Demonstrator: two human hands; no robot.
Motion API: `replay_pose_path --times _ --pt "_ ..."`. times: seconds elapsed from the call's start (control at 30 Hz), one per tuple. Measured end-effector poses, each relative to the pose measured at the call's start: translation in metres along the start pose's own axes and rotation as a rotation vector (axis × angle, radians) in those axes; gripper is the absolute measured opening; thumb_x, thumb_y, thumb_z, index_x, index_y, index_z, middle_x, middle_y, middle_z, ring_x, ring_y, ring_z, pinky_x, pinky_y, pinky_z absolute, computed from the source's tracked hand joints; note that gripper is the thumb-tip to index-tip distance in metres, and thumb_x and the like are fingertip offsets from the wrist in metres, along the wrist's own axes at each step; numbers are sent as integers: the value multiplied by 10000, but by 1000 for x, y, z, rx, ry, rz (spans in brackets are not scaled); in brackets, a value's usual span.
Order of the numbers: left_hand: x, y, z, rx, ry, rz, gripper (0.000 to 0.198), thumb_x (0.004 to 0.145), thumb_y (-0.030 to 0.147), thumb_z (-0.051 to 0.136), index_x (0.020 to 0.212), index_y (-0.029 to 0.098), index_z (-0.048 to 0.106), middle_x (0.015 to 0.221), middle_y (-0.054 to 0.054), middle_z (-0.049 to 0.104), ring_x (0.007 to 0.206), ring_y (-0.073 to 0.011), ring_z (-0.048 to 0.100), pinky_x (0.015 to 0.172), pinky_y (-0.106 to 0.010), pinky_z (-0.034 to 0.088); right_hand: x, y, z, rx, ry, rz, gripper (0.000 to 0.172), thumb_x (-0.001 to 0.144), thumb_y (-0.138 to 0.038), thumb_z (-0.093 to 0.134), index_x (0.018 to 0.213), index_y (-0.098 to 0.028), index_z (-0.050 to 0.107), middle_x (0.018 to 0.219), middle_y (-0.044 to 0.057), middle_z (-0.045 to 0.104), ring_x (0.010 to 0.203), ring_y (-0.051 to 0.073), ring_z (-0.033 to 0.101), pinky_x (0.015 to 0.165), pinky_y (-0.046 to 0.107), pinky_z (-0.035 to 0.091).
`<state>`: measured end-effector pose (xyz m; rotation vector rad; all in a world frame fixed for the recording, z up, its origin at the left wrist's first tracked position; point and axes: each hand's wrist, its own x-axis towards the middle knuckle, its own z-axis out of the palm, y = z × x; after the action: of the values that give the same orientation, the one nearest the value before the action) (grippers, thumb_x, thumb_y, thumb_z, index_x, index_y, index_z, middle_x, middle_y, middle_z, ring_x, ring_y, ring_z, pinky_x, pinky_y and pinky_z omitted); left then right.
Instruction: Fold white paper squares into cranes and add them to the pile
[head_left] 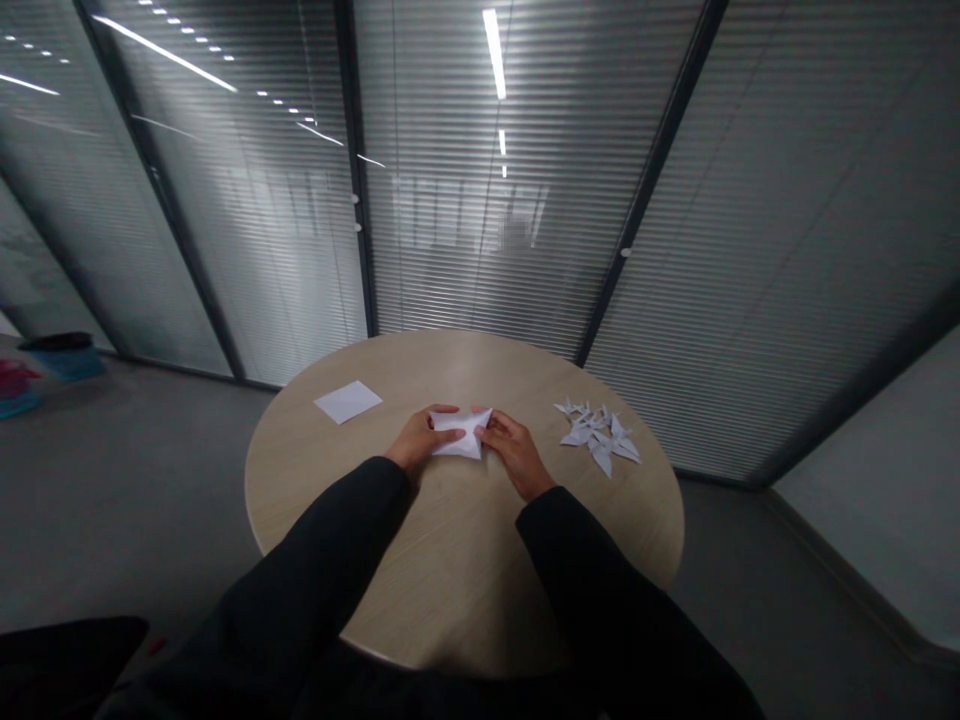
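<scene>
White folded paper (466, 445) is pinched by my left hand (421, 437) and my right hand (517, 447) over the round wooden table (450, 370). From the left, a blue bin (73, 362) stands on grey floor (180, 440), a flat sheet (349, 401) lies on the tabletop, slatted blinds (465, 280) rise behind, and folded paper shapes (600, 442) cluster at the right.

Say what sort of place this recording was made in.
Probably an office or meeting room: tall, dark-framed panels hold slatted blinds, reflections of strip lights show across them, and a round wood-topped table stands close by.
</scene>
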<state>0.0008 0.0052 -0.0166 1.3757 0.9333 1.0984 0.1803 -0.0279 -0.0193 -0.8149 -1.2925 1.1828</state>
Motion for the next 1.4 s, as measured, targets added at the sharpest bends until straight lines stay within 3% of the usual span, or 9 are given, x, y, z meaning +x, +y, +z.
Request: replay_pose_path --times 0.23,0.43,0.53,0.63,0.8,0.93,1.13,1.27,1.4 --pt "3 -3 -6 83 13 48 846 560 244 825 1317 99 477 725 -9 573 660 -157 575 619 -283 463 -1 -1 1 -70 -54 8 409 659 -351 756 1036 -211 675 935 29 706 884 211 654 803 335 507" --pt "4 4 -6 -8 137 198 962 628 282 797 1440 233 284 1123 -110 574 942 -193 603 845 -363 474 2 1 0 -74 106 -17 370 665 -362 744 987 -222 627 832 4 685 731 175 650 737 324 530" --pt "2 7 -5 -3 77 286 882 617 300 802 1385 239 373 1219 -129 551 959 -190 596 870 -371 468 4 4 -3 -79 171 -71 377 668 -379 740 988 -221 617 878 13 687 729 174 654 745 332 535" --pt "3 5 -5 34 -1 297 684 579 263 807 1208 193 547 1171 -114 579 883 -179 603 818 -357 491 5 6 -5 -98 212 -105 385 675 -390 732 999 -221 611 866 19 691 728 182 660 741 342 538" --pt "4 2 -5 69 41 334 457 602 247 769 1030 178 624 1148 -96 589 848 -157 585 768 -322 490 5 4 -4 -174 237 -144 350 704 -387 702 997 -222 606 878 21 685 736 185 659 742 343 531" --pt "3 5 -4 77 -12 269 483 622 306 771 1057 167 616 877 -40 630 762 -152 583 712 -298 463 3 1 -3 -257 231 -162 338 727 -384 678 1012 -222 596 888 23 680 745 188 651 730 331 516" --pt "2 7 -5 111 35 235 405 632 320 761 970 138 631 622 37 545 610 -122 531 621 -262 421 2 -1 -2 -284 232 -182 324 735 -390 663 1002 -224 585 938 33 669 803 197 643 764 338 511" --pt "1 6 -5 223 70 240 332 653 287 746 939 138 665 656 2 596 614 -136 556 614 -268 429 3 1 -2 -296 230 -171 335 730 -391 663 1010 -226 581 965 38 660 789 193 640 760 339 511" --pt "-2 6 -4 374 99 332 221 718 244 695 923 161 686 898 -76 690 748 -177 632 746 -331 494 4 3 -3 -313 228 -160 327 734 -381 657 1013 -231 578 972 34 661 767 185 644 763 333 502"
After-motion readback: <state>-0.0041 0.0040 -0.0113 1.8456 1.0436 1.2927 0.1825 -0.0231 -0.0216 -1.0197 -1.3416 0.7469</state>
